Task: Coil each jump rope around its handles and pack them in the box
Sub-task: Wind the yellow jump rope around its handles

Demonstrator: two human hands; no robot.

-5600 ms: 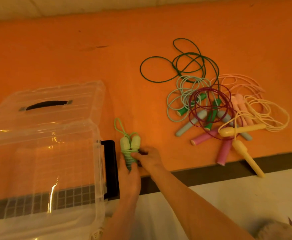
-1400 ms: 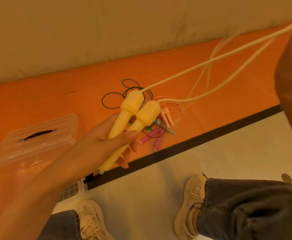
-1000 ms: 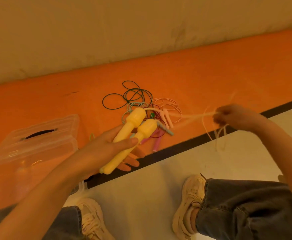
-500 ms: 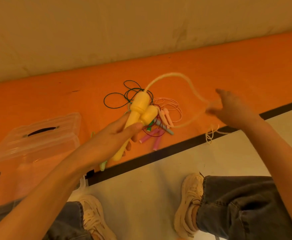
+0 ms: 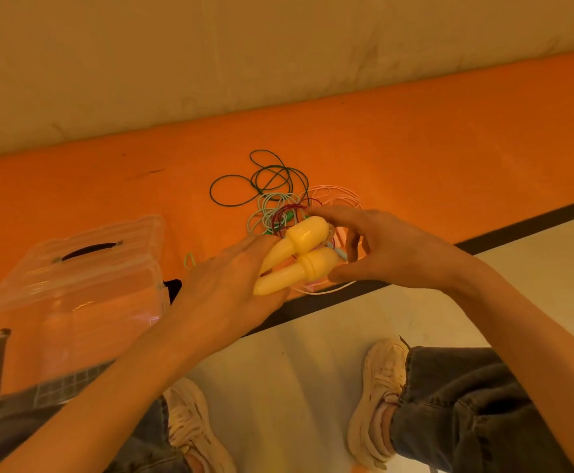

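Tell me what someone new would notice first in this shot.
Two yellow handles side by side at the centre, held in the left hand, with the right hand closing around their thick ends. Behind them a tangle of ropes lies on the orange floor. A clear box stands at the left.

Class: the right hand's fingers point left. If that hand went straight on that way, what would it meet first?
Most likely the bulbous heads of the yellow handles held by the left hand; the right hand already cups around them, though depth is unclear.
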